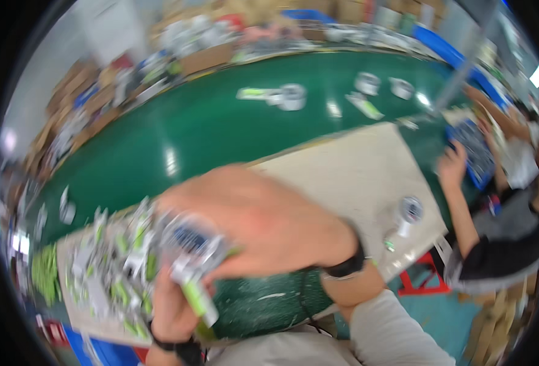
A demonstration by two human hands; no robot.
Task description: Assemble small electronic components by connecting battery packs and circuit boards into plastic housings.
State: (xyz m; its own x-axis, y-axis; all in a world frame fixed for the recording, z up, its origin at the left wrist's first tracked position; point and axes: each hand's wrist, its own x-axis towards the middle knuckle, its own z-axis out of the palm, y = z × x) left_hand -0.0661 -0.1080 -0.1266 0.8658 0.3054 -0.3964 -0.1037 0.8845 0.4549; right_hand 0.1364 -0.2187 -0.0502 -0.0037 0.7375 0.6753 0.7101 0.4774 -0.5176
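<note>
A: We logged both hands meeting over a small packaged item (193,268), grey and white with a green strip, low in the view at about 7 o'clock from centre. Motion blur was heavy there.

B: Agreed. Our right hand (251,219) came across from 4 o'clock, fingers curled down over the top of the item, black band at the wrist. Our left hand (169,308) rose from 6 o'clock and gripped the item from beneath; both were closed on it.

A: Just at 9 o'clock of the hands we noted a flat tray (99,274) heaped with similar green-and-white packets, lying on the green surface (208,128).

B: A pale board (355,177) lay at 2 o'clock of the hands, with a tape roll (411,209) near its far right edge.

A: At 3 o'clock, well apart, another person's hand (452,168) rested beside a blue tray (474,152).
</note>
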